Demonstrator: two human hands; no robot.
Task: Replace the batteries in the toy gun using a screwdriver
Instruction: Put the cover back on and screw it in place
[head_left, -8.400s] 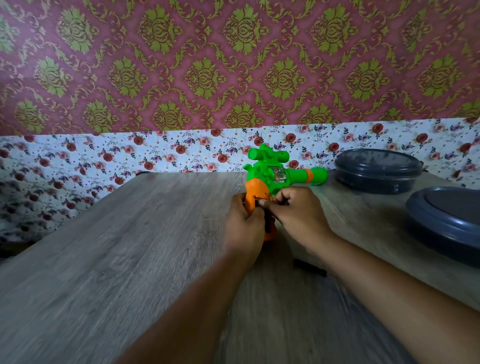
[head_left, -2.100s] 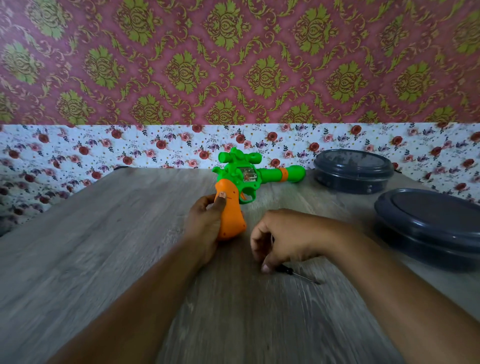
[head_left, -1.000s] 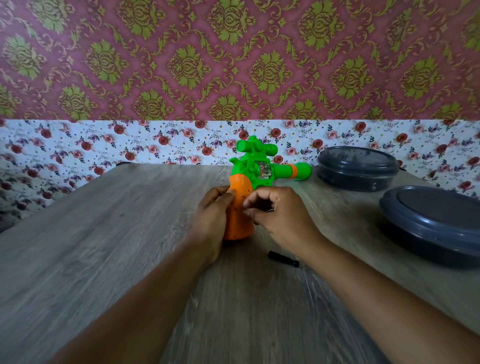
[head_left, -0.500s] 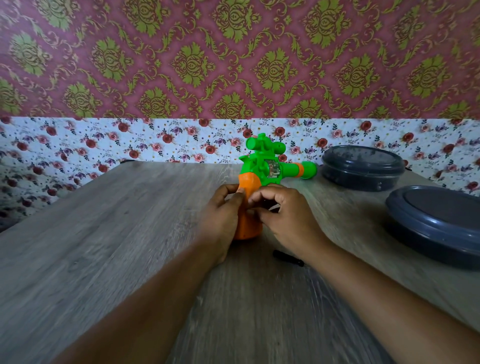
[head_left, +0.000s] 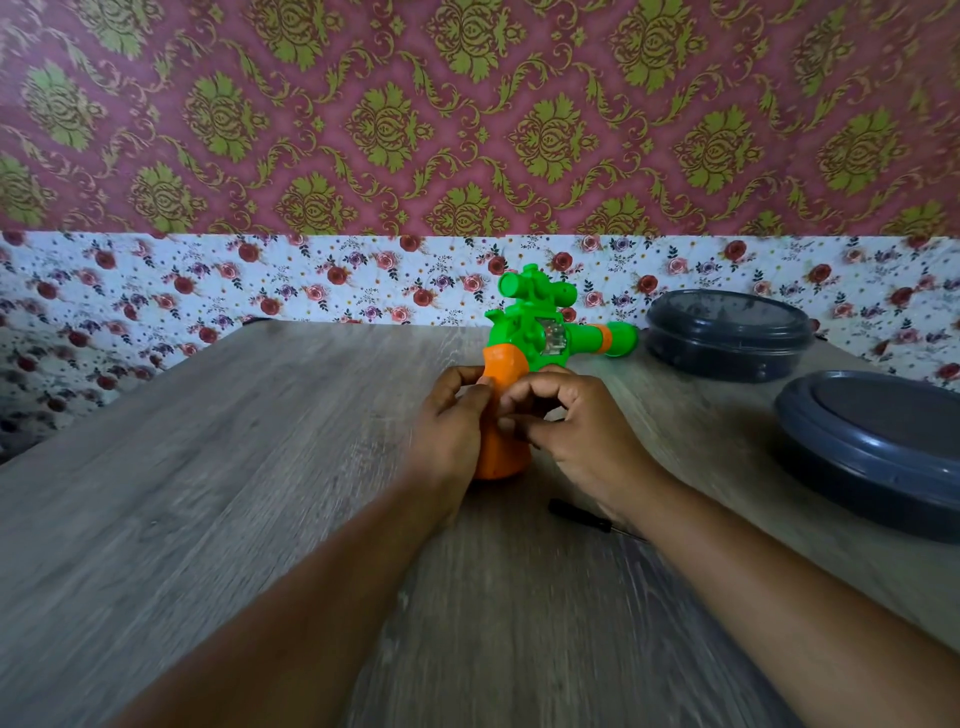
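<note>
Gripping the toy gun (head_left: 540, 338) by its orange handle (head_left: 501, 371) at table centre, both the left hand (head_left: 451, 434) and right hand (head_left: 576, 431) pinch it; the screwdriver (head_left: 582, 516) lies free, just near-right, closest to the right wrist.

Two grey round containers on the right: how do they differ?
The far container sits by the wall, near the toy gun muzzle, fully in view; the near container sits closer to the camera and is cut off by the frame's right edge. The far one looks smaller, likely just distance. Both are dark grey, round, shallow and lidded, resting flat on the table.
</note>
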